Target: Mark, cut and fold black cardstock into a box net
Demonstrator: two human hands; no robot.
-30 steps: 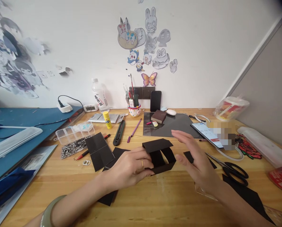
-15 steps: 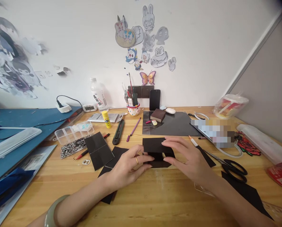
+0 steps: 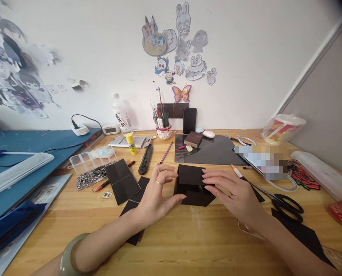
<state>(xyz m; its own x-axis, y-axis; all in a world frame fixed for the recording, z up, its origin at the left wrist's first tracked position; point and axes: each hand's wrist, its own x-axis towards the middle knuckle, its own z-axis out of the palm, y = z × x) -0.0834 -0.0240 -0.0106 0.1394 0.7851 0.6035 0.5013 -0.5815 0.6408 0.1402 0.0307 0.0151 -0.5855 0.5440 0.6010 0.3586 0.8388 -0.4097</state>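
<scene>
I look down on a pale wooden desk (image 3: 188, 237) strewn with craft bits. Nearest me, the left hand (image 3: 156, 193) curls at the left edge of a folded black paper box shape (image 3: 191, 175), thumb low and fingers above. It seems to pinch it, though the contact is partly hidden. The right hand (image 3: 231, 191) lies flat and spread, fingertips pressing the top flap. The shape sits mid-desk. Black-handled scissors (image 3: 285, 205) lie to the right; farther back, a patterned cup of pens (image 3: 163, 133) stands by the white wall.
</scene>
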